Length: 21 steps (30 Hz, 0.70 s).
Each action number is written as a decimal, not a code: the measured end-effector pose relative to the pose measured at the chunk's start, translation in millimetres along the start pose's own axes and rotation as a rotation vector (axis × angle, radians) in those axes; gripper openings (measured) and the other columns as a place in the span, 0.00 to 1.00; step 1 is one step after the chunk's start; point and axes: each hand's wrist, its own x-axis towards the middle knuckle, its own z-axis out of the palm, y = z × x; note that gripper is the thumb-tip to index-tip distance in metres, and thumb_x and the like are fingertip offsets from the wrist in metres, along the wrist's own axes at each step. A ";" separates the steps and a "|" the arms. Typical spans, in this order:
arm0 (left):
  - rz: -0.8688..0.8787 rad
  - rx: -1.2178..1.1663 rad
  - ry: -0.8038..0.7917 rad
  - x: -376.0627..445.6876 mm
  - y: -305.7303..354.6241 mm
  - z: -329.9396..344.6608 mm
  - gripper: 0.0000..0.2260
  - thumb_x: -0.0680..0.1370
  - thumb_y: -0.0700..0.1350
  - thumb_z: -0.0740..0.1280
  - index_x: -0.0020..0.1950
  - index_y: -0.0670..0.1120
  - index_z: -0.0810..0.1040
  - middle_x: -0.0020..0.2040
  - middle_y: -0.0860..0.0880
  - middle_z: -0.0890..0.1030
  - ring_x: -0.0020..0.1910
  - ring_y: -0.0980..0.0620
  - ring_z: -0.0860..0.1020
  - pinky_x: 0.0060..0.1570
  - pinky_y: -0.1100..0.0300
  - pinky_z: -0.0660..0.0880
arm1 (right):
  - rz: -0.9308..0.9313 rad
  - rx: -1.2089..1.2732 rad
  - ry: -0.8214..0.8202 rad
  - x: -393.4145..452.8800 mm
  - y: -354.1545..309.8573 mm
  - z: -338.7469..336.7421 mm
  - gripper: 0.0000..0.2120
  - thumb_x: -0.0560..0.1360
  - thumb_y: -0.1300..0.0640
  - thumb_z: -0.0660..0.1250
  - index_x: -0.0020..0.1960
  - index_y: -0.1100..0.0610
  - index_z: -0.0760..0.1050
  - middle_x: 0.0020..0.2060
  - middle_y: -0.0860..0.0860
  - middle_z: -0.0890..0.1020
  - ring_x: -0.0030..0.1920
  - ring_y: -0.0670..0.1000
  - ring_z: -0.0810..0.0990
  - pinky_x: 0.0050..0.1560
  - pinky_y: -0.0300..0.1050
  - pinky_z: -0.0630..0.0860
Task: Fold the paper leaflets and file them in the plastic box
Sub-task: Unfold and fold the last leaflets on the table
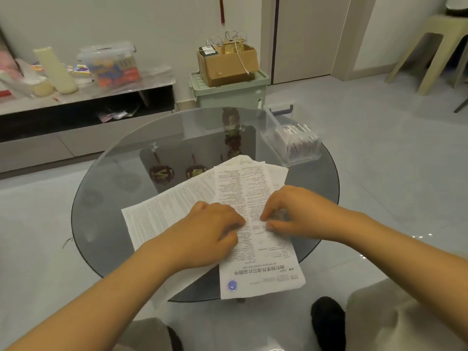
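Observation:
A long white printed leaflet (253, 264) lies on top of a loose pile of other leaflets (162, 211) on the round glass table (121, 173). Its near end hangs past the table's front edge. My left hand (210, 231) rests on the leaflet's left side with curled fingers pinching its edge. My right hand (296, 214) pinches the paper at its right edge, fingertips bent down onto it. The clear plastic box (293, 138) stands at the table's back right, holding several folded leaflets upright.
A low TV bench (88, 97) with a lidded plastic tub and clutter runs along the left wall. A green bin with a cardboard box (228, 64) on it stands behind the table. A beige stool (440, 46) is at the far right. My knees are below the table edge.

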 end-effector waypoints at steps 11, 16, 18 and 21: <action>-0.164 0.144 -0.036 -3.5 -26.6 14.2 0.27 0.81 0.60 0.49 0.78 0.54 0.49 0.78 0.56 0.48 0.76 0.57 0.48 0.72 0.58 0.41 | -0.041 -0.145 -0.136 16.2 4.2 21.0 0.34 0.75 0.37 0.58 0.76 0.45 0.51 0.76 0.44 0.51 0.75 0.48 0.46 0.74 0.50 0.44; -0.122 0.046 -0.012 -7.6 -28.4 12.7 0.27 0.79 0.63 0.52 0.76 0.57 0.54 0.77 0.57 0.51 0.75 0.56 0.50 0.73 0.56 0.42 | -0.133 -0.021 -0.038 14.2 1.2 20.1 0.29 0.68 0.36 0.67 0.68 0.40 0.67 0.70 0.41 0.65 0.68 0.44 0.55 0.69 0.43 0.52; -0.062 0.031 0.016 -12.7 -25.5 10.8 0.27 0.77 0.65 0.53 0.74 0.59 0.58 0.76 0.59 0.54 0.74 0.57 0.51 0.71 0.58 0.43 | -0.169 0.021 -0.047 10.6 -0.5 20.8 0.28 0.66 0.36 0.70 0.64 0.39 0.70 0.67 0.40 0.66 0.66 0.42 0.56 0.65 0.38 0.54; -0.016 0.000 -0.016 -18.5 -20.9 9.8 0.26 0.76 0.64 0.58 0.73 0.60 0.61 0.74 0.60 0.58 0.71 0.59 0.53 0.69 0.62 0.47 | -0.199 0.040 -0.088 5.1 -2.4 22.9 0.29 0.64 0.36 0.72 0.63 0.38 0.70 0.67 0.39 0.64 0.64 0.39 0.54 0.66 0.37 0.54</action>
